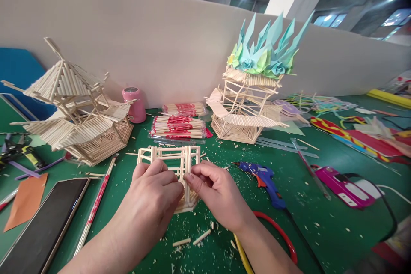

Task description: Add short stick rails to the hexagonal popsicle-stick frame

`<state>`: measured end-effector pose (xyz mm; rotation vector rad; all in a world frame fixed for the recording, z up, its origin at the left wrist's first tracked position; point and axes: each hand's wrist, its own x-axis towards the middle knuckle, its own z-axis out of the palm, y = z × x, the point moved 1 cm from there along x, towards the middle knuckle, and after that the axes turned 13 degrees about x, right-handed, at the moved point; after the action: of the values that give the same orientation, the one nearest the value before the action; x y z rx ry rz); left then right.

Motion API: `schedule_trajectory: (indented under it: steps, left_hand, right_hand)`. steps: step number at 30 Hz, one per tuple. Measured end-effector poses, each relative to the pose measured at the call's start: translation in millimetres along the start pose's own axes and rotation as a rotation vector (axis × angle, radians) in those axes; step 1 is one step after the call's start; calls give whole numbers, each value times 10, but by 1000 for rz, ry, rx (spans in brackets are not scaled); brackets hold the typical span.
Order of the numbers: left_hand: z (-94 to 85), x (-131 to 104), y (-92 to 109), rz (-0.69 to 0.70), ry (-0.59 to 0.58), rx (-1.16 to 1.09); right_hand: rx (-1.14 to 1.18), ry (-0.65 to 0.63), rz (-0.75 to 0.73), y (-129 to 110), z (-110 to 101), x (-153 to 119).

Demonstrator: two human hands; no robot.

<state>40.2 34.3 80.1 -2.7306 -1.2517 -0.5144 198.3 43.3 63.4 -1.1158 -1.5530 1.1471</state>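
Note:
A small open frame of pale wooden sticks (186,154) stands on the green table in front of me, both hands at its near side. My left hand (157,190) is closed, its fingers curled inward at the frame; the fingertips are hidden, so what they pinch cannot be seen. With thumb and fingers together, my right hand (215,186) grips the frame at its near right post. Short cut stick pieces (202,237) and shavings lie below the hands. To the right rests a blue glue gun (263,180), its nozzle pointing left.
Two larger stick pavilions (93,137) (237,124) stand behind, the right one topped with folded blue paper (272,38). Between them are packs of sticks (178,127) and a pink canister (137,107). A phone (48,222) lies left; a magenta power strip (346,186) and red-and-yellow handles (282,231) lie right.

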Motion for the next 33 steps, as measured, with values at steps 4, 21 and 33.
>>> schedule_trajectory:
  steps: [4, 21, 33]
  left_hand:
    - [7, -13, -2, -13, -23, -44]
    - [27, -21, -3, -27, 36, -92]
    - [36, -25, -7, -33, 63, -109]
  right_hand:
    - [9, -3, -10, -13, -2, 1]
    - [35, -1, 4, -16, 15, 7]
    - [29, -1, 9, -24, 18, -2]
